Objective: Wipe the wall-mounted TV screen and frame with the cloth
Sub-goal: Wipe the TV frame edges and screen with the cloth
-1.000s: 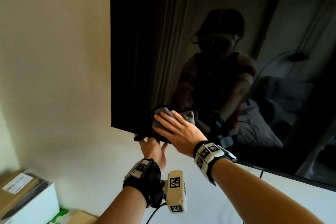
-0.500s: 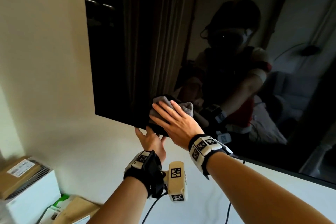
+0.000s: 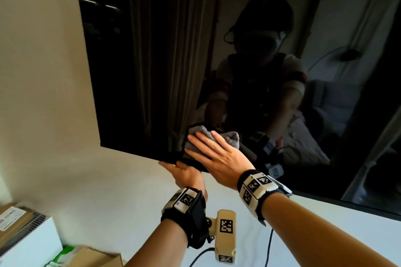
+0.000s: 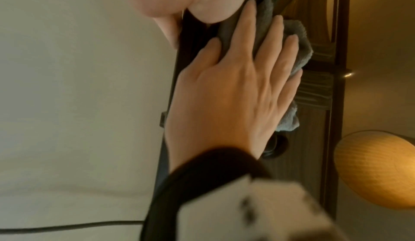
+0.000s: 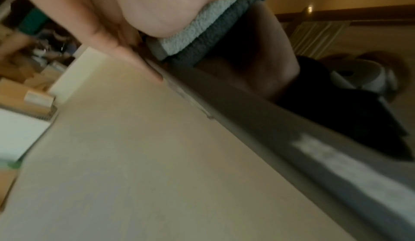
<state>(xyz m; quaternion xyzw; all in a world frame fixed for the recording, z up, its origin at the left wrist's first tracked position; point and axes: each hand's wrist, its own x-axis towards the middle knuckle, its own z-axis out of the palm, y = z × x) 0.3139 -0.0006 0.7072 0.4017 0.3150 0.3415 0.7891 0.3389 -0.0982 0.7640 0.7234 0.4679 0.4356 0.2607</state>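
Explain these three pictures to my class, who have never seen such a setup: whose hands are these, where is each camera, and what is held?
No machine here: a person wears one camera on the head and one on each wrist. The head view looks down the arms at a wall-mounted TV. The right hand presses a grey cloth flat against the screen near its lower edge. The left hand holds the bottom frame from below. The left wrist view shows the right hand on the cloth; the right wrist view is blurred. Boxes stand lower left.
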